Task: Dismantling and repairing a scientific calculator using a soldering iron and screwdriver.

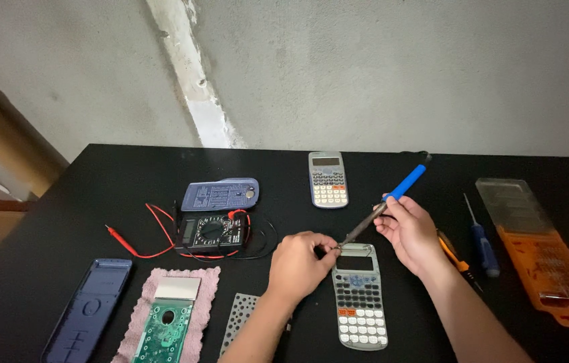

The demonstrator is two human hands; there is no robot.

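My right hand holds a soldering iron with a blue handle, its metal tip slanting down and left. My left hand pinches something small at the tip, too small to identify. Both hands hover over the top edge of a grey calculator lying on the black table.
A second grey calculator lies at the back. A black multimeter with red and black leads sits left of centre, behind it a blue cover. A green circuit board rests on a pink cloth. Screwdrivers and an orange bit case lie right.
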